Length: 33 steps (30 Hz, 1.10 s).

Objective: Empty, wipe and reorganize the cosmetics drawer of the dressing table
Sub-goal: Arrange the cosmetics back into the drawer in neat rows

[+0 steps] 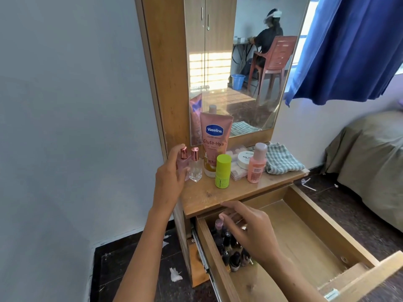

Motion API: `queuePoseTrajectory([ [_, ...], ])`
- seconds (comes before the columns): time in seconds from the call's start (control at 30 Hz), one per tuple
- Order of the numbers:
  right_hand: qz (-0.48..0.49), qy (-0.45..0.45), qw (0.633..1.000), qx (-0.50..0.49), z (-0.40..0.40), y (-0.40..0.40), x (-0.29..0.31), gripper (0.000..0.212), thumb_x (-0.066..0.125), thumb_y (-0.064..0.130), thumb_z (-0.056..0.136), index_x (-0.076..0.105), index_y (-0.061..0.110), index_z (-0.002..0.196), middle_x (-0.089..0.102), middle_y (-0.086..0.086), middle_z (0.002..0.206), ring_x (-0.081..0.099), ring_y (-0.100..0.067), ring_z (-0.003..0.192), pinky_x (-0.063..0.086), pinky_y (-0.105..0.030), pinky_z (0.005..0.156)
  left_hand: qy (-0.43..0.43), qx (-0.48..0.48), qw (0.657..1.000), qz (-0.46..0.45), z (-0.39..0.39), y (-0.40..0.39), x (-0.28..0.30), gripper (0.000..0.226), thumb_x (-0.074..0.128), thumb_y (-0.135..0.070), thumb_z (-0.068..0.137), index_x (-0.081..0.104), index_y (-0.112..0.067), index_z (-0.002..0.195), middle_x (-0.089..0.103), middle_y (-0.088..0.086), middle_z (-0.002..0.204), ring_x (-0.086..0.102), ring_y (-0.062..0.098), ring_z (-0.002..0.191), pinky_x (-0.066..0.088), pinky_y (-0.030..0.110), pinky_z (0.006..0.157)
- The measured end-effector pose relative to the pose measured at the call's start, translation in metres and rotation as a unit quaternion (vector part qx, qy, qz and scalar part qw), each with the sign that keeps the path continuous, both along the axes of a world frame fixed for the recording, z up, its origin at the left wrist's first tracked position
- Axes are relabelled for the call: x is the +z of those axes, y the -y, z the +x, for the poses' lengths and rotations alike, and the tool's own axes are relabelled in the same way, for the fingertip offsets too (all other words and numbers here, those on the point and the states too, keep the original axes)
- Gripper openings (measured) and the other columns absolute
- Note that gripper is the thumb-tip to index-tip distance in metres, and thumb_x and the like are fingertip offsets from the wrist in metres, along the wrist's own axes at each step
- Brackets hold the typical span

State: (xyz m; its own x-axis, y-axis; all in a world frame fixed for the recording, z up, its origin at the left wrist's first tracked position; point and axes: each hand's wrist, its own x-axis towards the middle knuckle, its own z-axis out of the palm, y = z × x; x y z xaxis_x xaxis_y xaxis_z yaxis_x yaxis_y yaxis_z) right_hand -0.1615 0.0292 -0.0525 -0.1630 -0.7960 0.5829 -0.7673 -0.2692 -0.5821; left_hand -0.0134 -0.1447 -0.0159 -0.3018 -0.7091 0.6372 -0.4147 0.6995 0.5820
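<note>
The wooden drawer (314, 205) is pulled out, with several dark nail polish bottles (227, 250) clustered in its left corner. My right hand (250, 229) hovers over them with fingers apart, one fingertip close to a pinkish-capped bottle (218, 225). My left hand (171, 174) is wrapped around a pink perfume bottle (183, 156) standing at the tabletop's left edge. Beside it stand a clear perfume bottle (195, 167), a Vaseline tube (214, 142), a lime-green bottle (222, 171), a white jar (244, 159) and a peach bottle (256, 165). A checked cloth (281, 159) lies at the right.
A mirror (239, 62) rises behind the tabletop (218, 195). A clear plastic box (234, 168) sits behind the green bottle. A blue curtain (349, 46) and a covered bed (370, 160) are to the right. Paper scraps (175, 274) lie on the dark floor.
</note>
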Motion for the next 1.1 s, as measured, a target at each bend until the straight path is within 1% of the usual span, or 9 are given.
queuePoseTrajectory([
  [0.07, 0.004, -0.004, 1.000, -0.001, 0.000, 0.000, 0.000, 0.023, 0.067, 0.029, 0.089, 0.066, 0.022, 0.111, 0.069, 0.020, 0.082, 0.065, 0.001, 0.070, 0.055, -0.024, 0.062, -0.025, 0.015, 1.000, 0.000, 0.000, -0.006, -0.003, 0.055, 0.065, -0.003, 0.087, 0.044, -0.020, 0.135, 0.066, 0.005, 0.113, 0.064, 0.017, 0.091, 0.049, 0.019, 0.080],
  [0.2, 0.005, 0.008, 1.000, -0.008, 0.000, 0.000, 0.001, 0.024, 0.068, 0.029, 0.087, 0.065, 0.025, 0.111, 0.068, 0.021, 0.083, 0.065, 0.000, 0.071, 0.056, -0.026, 0.063, -0.062, 0.052, 0.997, -0.012, 0.012, -0.030, -0.010, 0.054, 0.063, -0.002, 0.089, 0.041, -0.018, 0.135, 0.063, 0.006, 0.119, 0.062, 0.016, 0.104, 0.049, 0.024, 0.089],
  [0.3, -0.007, 0.043, 0.999, 0.005, 0.001, -0.001, 0.003, 0.027, 0.071, 0.026, 0.086, 0.065, 0.023, 0.111, 0.069, 0.019, 0.090, 0.067, -0.001, 0.076, 0.057, -0.027, 0.064, -0.059, 0.051, 0.997, -0.016, 0.026, -0.061, -0.013, 0.057, 0.062, -0.004, 0.090, 0.037, -0.028, 0.135, 0.058, -0.007, 0.115, 0.059, 0.005, 0.098, 0.043, 0.006, 0.086],
  [0.43, 0.007, 0.072, 0.995, 0.074, 0.001, -0.005, 0.017, 0.049, 0.077, 0.031, 0.081, 0.057, 0.025, 0.125, 0.065, 0.018, 0.112, 0.066, -0.002, 0.098, 0.058, -0.025, 0.076, -0.029, -0.073, 0.996, 0.051, 0.033, -0.107, -0.016, 0.066, 0.064, -0.006, 0.089, 0.034, -0.046, 0.133, 0.058, -0.023, 0.109, 0.060, -0.010, 0.094, 0.042, 0.001, 0.080],
  [0.53, 0.039, 0.041, 0.993, 0.103, 0.000, -0.019, 0.032, 0.060, 0.077, 0.042, 0.078, 0.051, 0.031, 0.131, 0.063, 0.021, 0.117, 0.064, 0.000, 0.105, 0.054, -0.016, 0.082, -0.021, -0.163, 0.980, 0.114, 0.028, -0.132, -0.018, 0.061, 0.066, -0.020, 0.089, 0.035, -0.047, 0.134, 0.063, -0.022, 0.110, 0.062, -0.005, 0.099, 0.049, 0.012, 0.082],
  [0.67, 0.097, 0.044, 0.990, 0.097, -0.010, -0.048, 0.046, 0.043, 0.078, 0.045, 0.073, 0.062, 0.036, 0.112, 0.067, 0.024, 0.105, 0.064, 0.004, 0.099, 0.052, -0.012, 0.072, -0.057, -0.229, 0.950, 0.205, 0.017, -0.146, -0.022, 0.068, 0.072, -0.024, 0.084, 0.030, -0.043, 0.134, 0.069, -0.018, 0.104, 0.065, 0.004, 0.101, 0.049, 0.020, 0.087],
  [0.8, 0.190, 0.097, 0.972, 0.102, -0.027, -0.067, 0.046, 0.041, 0.087, 0.015, 0.066, 0.069, 0.024, 0.101, 0.069, 0.016, 0.096, 0.066, 0.001, 0.092, 0.054, -0.016, 0.061, -0.057, -0.265, 0.927, 0.260, 0.005, -0.153, -0.026, 0.070, 0.081, -0.032, 0.070, 0.034, -0.045, 0.121, 0.073, -0.016, 0.093, 0.067, 0.002, 0.094, 0.045, 0.009, 0.083],
  [0.97, 0.275, 0.088, 0.952, 0.101, -0.038, -0.076, 0.049, 0.027, 0.087, 0.013, 0.066, 0.071, 0.024, 0.086, 0.070, 0.015, 0.082, 0.068, -0.001, 0.077, 0.054, -0.017, 0.062, -0.023, -0.277, 0.921, 0.273, -0.003, -0.159, -0.035, 0.062, 0.084, -0.029, 0.067, 0.043, -0.041, 0.112, 0.073, -0.013, 0.090, 0.068, 0.002, 0.091, 0.047, 0.012, 0.085],
  [1.1, 0.318, 0.026, 0.946, 0.053, -0.036, -0.077, 0.043, 0.020, 0.083, 0.020, 0.070, 0.071, 0.023, 0.086, 0.070, 0.012, 0.083, 0.066, 0.000, 0.079, 0.057, -0.025, 0.067, -0.002, -0.259, 0.937, 0.235, 0.001, -0.160, -0.037, 0.059, 0.077, -0.030, 0.076, 0.046, -0.042, 0.125, 0.071, -0.022, 0.098, 0.065, -0.002, 0.098, 0.041, 0.010, 0.092],
])
